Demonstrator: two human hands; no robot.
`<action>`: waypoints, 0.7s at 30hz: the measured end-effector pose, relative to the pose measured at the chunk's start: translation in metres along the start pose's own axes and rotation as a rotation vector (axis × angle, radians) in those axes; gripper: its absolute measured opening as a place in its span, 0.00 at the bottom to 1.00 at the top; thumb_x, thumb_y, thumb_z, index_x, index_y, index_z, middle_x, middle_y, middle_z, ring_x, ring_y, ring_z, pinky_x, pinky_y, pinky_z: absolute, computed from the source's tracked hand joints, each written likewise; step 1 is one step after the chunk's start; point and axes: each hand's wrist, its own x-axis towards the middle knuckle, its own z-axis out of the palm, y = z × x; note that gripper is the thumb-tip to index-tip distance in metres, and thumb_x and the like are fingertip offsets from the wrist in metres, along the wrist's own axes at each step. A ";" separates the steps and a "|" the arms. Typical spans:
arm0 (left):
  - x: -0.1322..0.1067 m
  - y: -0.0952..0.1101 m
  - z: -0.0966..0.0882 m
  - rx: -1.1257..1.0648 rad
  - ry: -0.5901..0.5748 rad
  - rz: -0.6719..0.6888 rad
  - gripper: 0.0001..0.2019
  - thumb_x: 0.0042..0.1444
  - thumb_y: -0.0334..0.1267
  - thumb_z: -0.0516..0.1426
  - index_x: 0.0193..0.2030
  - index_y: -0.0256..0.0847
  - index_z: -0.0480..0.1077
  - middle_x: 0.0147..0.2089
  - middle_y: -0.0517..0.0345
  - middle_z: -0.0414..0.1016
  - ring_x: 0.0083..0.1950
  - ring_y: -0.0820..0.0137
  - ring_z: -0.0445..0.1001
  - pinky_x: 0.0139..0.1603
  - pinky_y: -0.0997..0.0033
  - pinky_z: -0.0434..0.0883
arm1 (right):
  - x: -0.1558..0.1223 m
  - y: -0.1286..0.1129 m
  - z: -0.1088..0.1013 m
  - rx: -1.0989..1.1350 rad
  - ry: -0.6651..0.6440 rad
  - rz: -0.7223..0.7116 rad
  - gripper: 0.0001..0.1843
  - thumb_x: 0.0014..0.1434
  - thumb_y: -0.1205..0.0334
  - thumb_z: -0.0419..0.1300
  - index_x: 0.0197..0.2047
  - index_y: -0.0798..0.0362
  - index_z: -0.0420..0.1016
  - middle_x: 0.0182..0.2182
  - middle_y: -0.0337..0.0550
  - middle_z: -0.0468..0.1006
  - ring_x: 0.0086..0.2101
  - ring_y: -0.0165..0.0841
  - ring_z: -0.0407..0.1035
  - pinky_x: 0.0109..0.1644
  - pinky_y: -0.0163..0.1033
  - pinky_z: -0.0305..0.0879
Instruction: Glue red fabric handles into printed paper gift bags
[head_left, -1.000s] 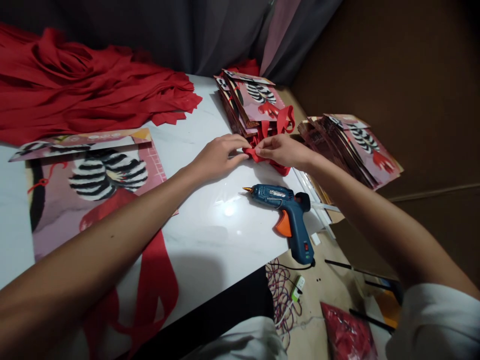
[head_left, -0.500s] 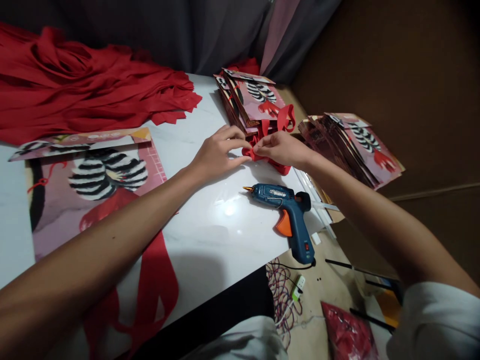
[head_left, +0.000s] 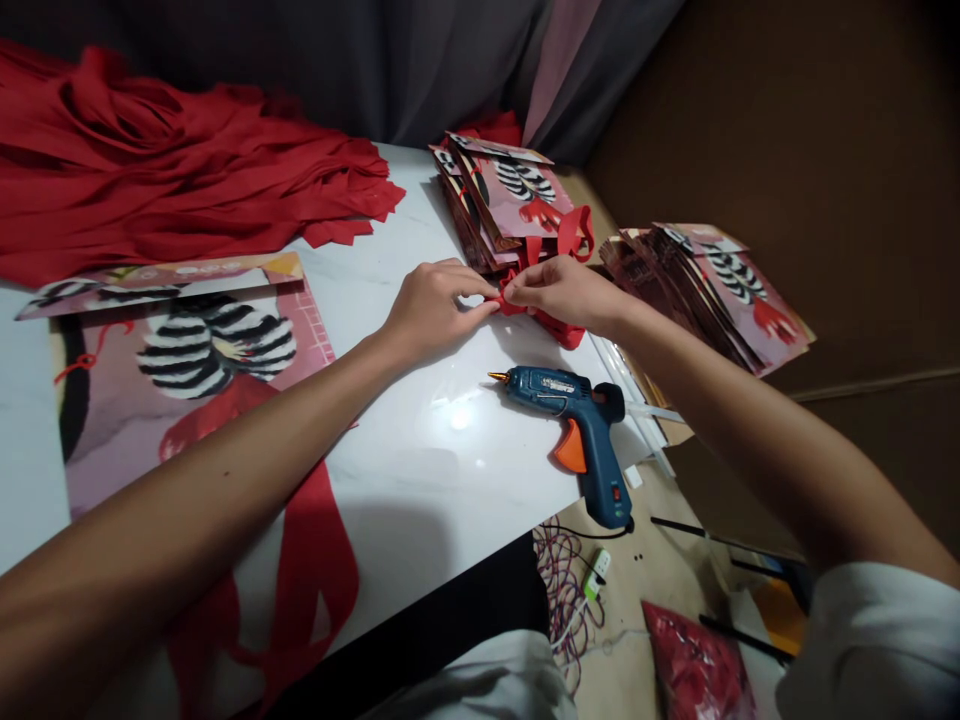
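Note:
My left hand (head_left: pixel 441 305) pinches the edge of a red ribbon (head_left: pixel 564 333) between thumb and forefinger. Right beside it, my right hand (head_left: pixel 568 290) grips the same ribbon with its fingertips, which partly hide it. More red loops rise behind the right hand, against a stack of printed paper bags (head_left: pixel 517 190). Just in front of both hands, a blue glue gun (head_left: pixel 559 392) with an orange trigger lies on its side on the white table (head_left: pixel 420 430), its nozzle pointing left.
A large heap of red ribbon strips (head_left: pixel 187 180) covers the back left. Under my left forearm lies a printed bag (head_left: pixel 105 420) with red ribbon handles. Another bag stack (head_left: pixel 720 290) stands at the right. Below the table edge are tangled cords and a power strip (head_left: pixel 598 573).
The fingers of my left hand have closed in on the ribbon, forefinger and thumb nearer together. My right hand stays at the ribbon, nearly unmoved. The glue gun lies where it was.

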 end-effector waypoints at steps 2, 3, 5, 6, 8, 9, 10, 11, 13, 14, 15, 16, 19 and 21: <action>0.000 0.001 0.000 -0.032 0.005 -0.027 0.06 0.61 0.43 0.67 0.40 0.51 0.88 0.44 0.54 0.89 0.48 0.57 0.84 0.53 0.52 0.79 | -0.001 -0.001 0.001 -0.009 0.007 0.001 0.15 0.64 0.51 0.75 0.31 0.52 0.84 0.29 0.42 0.80 0.33 0.35 0.70 0.41 0.43 0.68; 0.000 0.001 0.000 -0.051 0.008 -0.039 0.06 0.60 0.43 0.68 0.39 0.50 0.88 0.44 0.54 0.89 0.46 0.57 0.84 0.52 0.51 0.79 | -0.001 -0.001 0.001 -0.012 0.009 0.001 0.16 0.64 0.50 0.75 0.31 0.53 0.84 0.29 0.42 0.80 0.33 0.35 0.70 0.40 0.43 0.68; 0.000 0.001 -0.001 -0.096 0.012 -0.072 0.06 0.59 0.43 0.68 0.38 0.48 0.88 0.42 0.53 0.89 0.43 0.58 0.84 0.50 0.52 0.79 | 0.000 -0.001 0.001 -0.004 0.014 -0.004 0.17 0.62 0.49 0.76 0.31 0.53 0.84 0.29 0.42 0.80 0.33 0.35 0.70 0.40 0.42 0.69; 0.001 0.000 -0.001 -0.124 0.010 -0.094 0.06 0.59 0.43 0.68 0.37 0.46 0.88 0.41 0.52 0.89 0.42 0.59 0.84 0.49 0.53 0.80 | 0.000 0.000 0.001 0.004 0.013 -0.008 0.17 0.61 0.48 0.77 0.32 0.53 0.84 0.29 0.42 0.80 0.33 0.35 0.71 0.40 0.42 0.69; 0.003 -0.002 -0.003 -0.191 -0.003 -0.139 0.07 0.58 0.42 0.69 0.36 0.44 0.87 0.40 0.50 0.88 0.40 0.59 0.83 0.45 0.55 0.80 | 0.001 0.001 0.002 0.027 0.003 -0.018 0.17 0.60 0.48 0.78 0.33 0.52 0.85 0.30 0.42 0.82 0.34 0.36 0.72 0.42 0.42 0.71; 0.005 -0.003 -0.004 -0.223 -0.012 -0.153 0.06 0.57 0.42 0.69 0.36 0.43 0.87 0.39 0.49 0.88 0.40 0.60 0.83 0.44 0.57 0.80 | 0.001 0.001 0.003 0.039 -0.006 -0.023 0.16 0.60 0.49 0.78 0.33 0.52 0.85 0.31 0.43 0.82 0.34 0.36 0.73 0.42 0.43 0.71; 0.006 -0.005 -0.005 -0.250 -0.017 -0.160 0.06 0.56 0.41 0.69 0.36 0.42 0.87 0.39 0.49 0.88 0.39 0.60 0.83 0.43 0.57 0.80 | 0.002 0.002 0.003 0.051 -0.014 -0.028 0.15 0.60 0.50 0.78 0.33 0.52 0.85 0.31 0.43 0.83 0.35 0.36 0.73 0.43 0.43 0.72; 0.008 -0.007 -0.006 -0.272 -0.018 -0.163 0.05 0.55 0.40 0.70 0.35 0.42 0.87 0.39 0.49 0.88 0.39 0.60 0.82 0.42 0.58 0.80 | 0.004 0.002 0.004 0.063 -0.020 -0.030 0.14 0.60 0.50 0.78 0.33 0.51 0.85 0.31 0.43 0.83 0.35 0.36 0.74 0.43 0.43 0.72; 0.010 -0.010 -0.009 -0.306 -0.009 -0.174 0.05 0.55 0.40 0.70 0.35 0.43 0.87 0.38 0.50 0.88 0.39 0.61 0.81 0.41 0.58 0.80 | 0.007 0.001 0.005 0.085 -0.017 -0.032 0.13 0.61 0.51 0.77 0.33 0.51 0.85 0.31 0.42 0.83 0.35 0.36 0.74 0.44 0.42 0.72; 0.011 -0.012 -0.010 -0.322 -0.003 -0.188 0.05 0.55 0.40 0.70 0.35 0.43 0.86 0.37 0.52 0.88 0.38 0.62 0.81 0.40 0.58 0.80 | 0.009 0.001 0.006 0.094 -0.010 -0.033 0.13 0.61 0.52 0.77 0.34 0.51 0.85 0.31 0.42 0.83 0.36 0.35 0.74 0.45 0.42 0.72; 0.012 -0.013 -0.011 -0.340 0.008 -0.209 0.05 0.55 0.41 0.70 0.35 0.43 0.86 0.36 0.53 0.87 0.37 0.63 0.80 0.39 0.59 0.80 | 0.011 0.001 0.006 0.099 -0.002 -0.035 0.13 0.61 0.52 0.77 0.34 0.51 0.85 0.31 0.42 0.83 0.36 0.35 0.74 0.45 0.42 0.72; 0.013 -0.015 -0.012 -0.357 0.028 -0.233 0.05 0.55 0.41 0.69 0.35 0.43 0.86 0.35 0.54 0.87 0.36 0.63 0.80 0.38 0.60 0.80 | 0.012 0.002 0.007 0.101 0.003 -0.036 0.13 0.61 0.52 0.77 0.34 0.51 0.84 0.31 0.42 0.83 0.35 0.35 0.73 0.45 0.42 0.72; 0.014 -0.017 -0.015 -0.384 0.112 -0.281 0.06 0.56 0.41 0.68 0.35 0.43 0.84 0.35 0.55 0.86 0.36 0.65 0.80 0.37 0.63 0.79 | 0.015 0.006 0.008 0.088 0.024 -0.021 0.12 0.61 0.53 0.77 0.33 0.51 0.84 0.30 0.41 0.82 0.35 0.35 0.73 0.44 0.42 0.71; 0.014 -0.017 -0.016 -0.375 0.121 -0.269 0.06 0.57 0.42 0.68 0.35 0.43 0.83 0.36 0.54 0.86 0.38 0.65 0.80 0.38 0.63 0.80 | 0.013 0.010 0.008 0.084 0.042 0.004 0.12 0.61 0.54 0.76 0.34 0.51 0.84 0.30 0.40 0.81 0.33 0.34 0.72 0.43 0.41 0.70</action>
